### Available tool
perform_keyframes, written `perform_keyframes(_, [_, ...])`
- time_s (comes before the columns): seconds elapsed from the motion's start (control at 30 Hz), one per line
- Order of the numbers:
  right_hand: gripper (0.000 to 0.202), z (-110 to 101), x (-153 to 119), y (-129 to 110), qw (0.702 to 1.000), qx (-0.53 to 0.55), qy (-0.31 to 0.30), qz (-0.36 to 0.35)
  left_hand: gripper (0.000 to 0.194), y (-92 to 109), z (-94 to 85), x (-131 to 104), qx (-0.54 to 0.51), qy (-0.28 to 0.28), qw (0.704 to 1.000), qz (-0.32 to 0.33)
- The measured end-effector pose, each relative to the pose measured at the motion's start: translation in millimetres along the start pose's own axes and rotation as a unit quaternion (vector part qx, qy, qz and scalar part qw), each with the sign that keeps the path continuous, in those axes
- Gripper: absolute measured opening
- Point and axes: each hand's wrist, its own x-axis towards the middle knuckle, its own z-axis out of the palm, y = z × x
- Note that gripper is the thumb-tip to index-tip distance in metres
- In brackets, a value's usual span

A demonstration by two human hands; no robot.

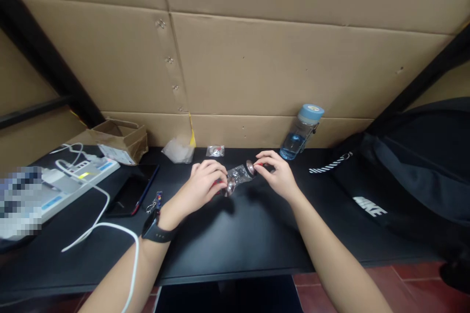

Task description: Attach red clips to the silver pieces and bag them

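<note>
My left hand pinches a small round shiny metal disc with a red part, which my fingers partly cover. In my right hand is a similar metal disc, tilted on edge, its red piece between thumb and fingertips. The kind of these discs I cannot make out. Between the two hands a crinkled clear plastic wrapper lies on the black tabletop. Just behind, a small packet shows a round silver thing and some red through clear film.
A blue-lidded water bottle stands back right, beside a black bag. At left are a power strip, white cable, dark tablet, keychain and open paper bag. A clear plastic bag lies by the cardboard wall.
</note>
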Motion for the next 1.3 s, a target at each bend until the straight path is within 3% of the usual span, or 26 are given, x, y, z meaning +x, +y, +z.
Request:
perform_keyframes(0.17, [0.007,17.6,-8.6,-37.9,0.999,0.042,-0.005,-0.031,0.015,0.9,-0.8,-0.1,0.012,0.063,0.997,-0.032])
perform_keyframes(0.4, [0.006,21.8,-11.0,-39.4,0.998,0.064,0.02,0.006,0.017,7.4,4.2,2.5,-0.064,0.13,0.986,-0.08])
perform_keyframes(0.6, [0.013,35.7,-15.0,-45.2,0.976,0.198,0.055,0.07,0.016,12.4,16.2,4.4,-0.152,0.139,0.972,-0.114])
perform_keyframes(0.73, [0.015,43.5,-18.0,-45.7,0.968,0.233,0.048,0.086,0.016,15.0,21.4,4.9,-0.18,0.148,0.965,-0.119])
perform_keyframes(1.3, [0.02,47.6,-18.3,-51.2,0.891,0.415,-0.042,0.18,0.014,20.0,21.7,4.2,-0.124,0.157,0.971,-0.128])
